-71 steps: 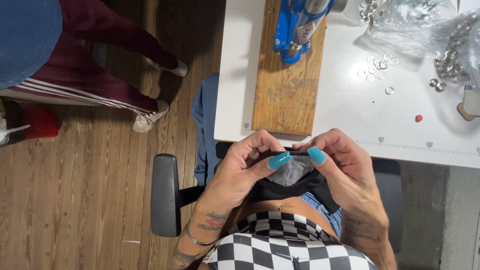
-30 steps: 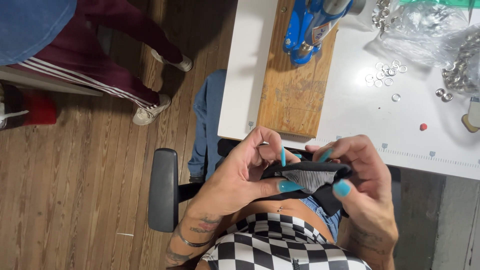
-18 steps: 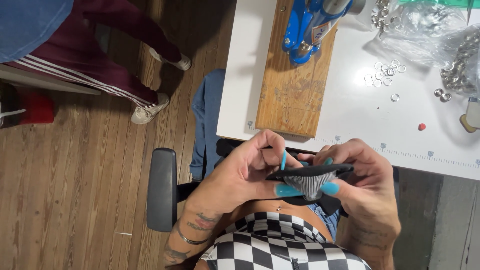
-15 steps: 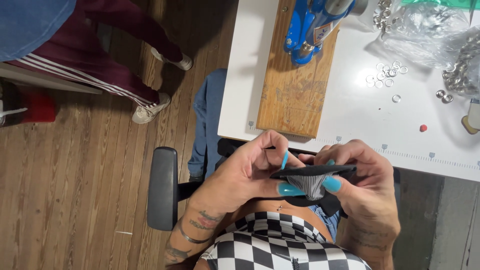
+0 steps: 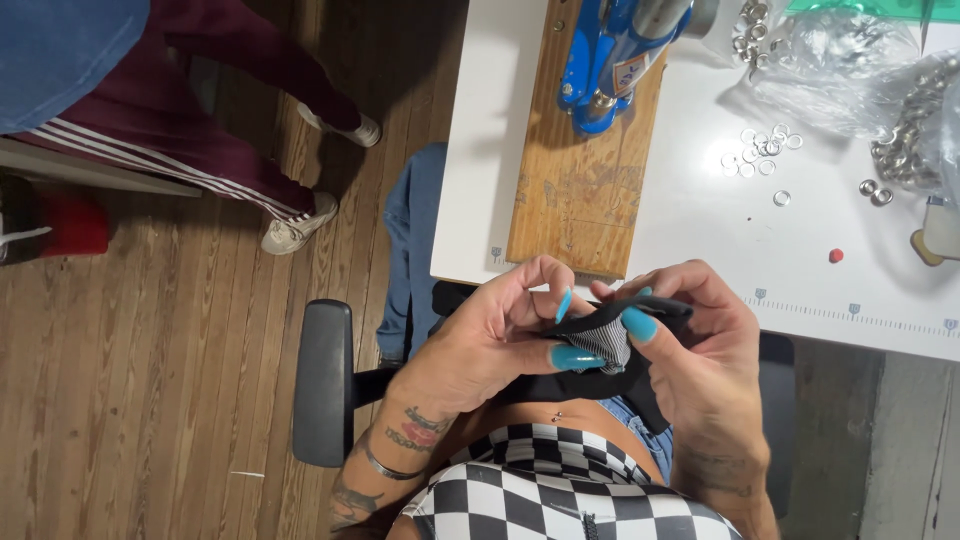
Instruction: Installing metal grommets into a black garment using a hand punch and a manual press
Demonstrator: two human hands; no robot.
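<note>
A small piece of black fabric with a grey striped patch (image 5: 607,341) is pinched between both my hands, just below the near edge of the white table (image 5: 480,150). My left hand (image 5: 495,335) grips its left side, the thumb lying under the striped patch. My right hand (image 5: 700,350) holds the right side, with the thumb pressed on top. Both hands hover over my lap, above my checkered top. On the table beyond my hands lies a wooden board (image 5: 585,190) carrying a blue hand press (image 5: 610,60).
Loose silver eyelets (image 5: 762,152) lie on the table, with clear bags of more eyelets (image 5: 900,120) at the right. A small red bead (image 5: 835,255) sits nearby. A black chair armrest (image 5: 320,380) is at my left. Another person's legs and shoes (image 5: 290,230) stand on the wooden floor.
My hands have folded and turned the black fabric, exposing the grey striped patch. The view has shifted slightly; the hands stay at the table's edge.
</note>
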